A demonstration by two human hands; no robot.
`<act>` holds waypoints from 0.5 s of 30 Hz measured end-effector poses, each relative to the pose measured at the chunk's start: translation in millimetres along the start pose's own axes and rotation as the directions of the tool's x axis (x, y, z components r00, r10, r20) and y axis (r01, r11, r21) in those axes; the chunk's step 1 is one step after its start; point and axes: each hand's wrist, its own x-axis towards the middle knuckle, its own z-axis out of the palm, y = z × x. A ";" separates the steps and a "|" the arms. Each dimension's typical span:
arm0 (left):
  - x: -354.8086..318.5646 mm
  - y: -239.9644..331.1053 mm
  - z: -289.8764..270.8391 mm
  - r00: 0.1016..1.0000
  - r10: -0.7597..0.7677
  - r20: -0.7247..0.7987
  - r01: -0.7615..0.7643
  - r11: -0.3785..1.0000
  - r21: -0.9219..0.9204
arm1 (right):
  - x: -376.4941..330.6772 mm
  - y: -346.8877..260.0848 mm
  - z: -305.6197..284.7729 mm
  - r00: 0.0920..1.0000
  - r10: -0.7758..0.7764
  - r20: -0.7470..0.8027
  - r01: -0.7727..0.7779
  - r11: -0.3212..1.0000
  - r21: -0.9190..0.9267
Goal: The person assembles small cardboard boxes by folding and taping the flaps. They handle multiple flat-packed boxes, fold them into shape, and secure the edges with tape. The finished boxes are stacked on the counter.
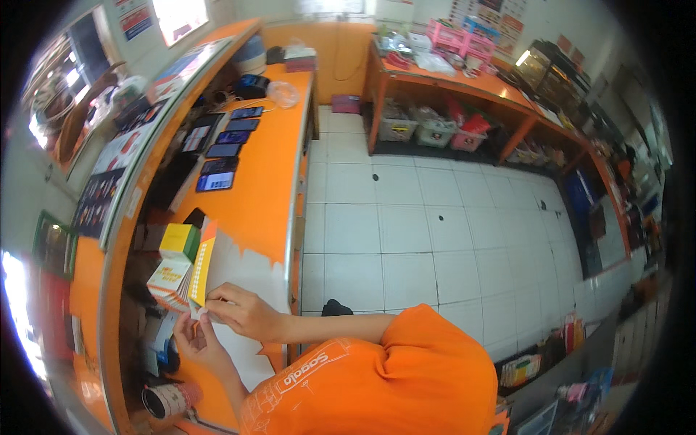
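Yellow with white spots in rows on the card [201, 275]; white on the small piece [198, 313]; yellow and green on the box [180, 241]; orange across desk [254, 196] and shirt [413, 377]; white with dark gridlines on the floor [362, 226].

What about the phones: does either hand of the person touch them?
No, the left hand and right hand are together at a small white piece, away from the phones.

The small white piece [198, 313] is partly hidden.
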 end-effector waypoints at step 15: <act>-14.2 1.6 48.8 0.944 0.231 0.234 -0.234 0.972 -0.014 | -21.4 3.4 -59.1 0.963 0.255 -0.089 -0.231 0.949 0.215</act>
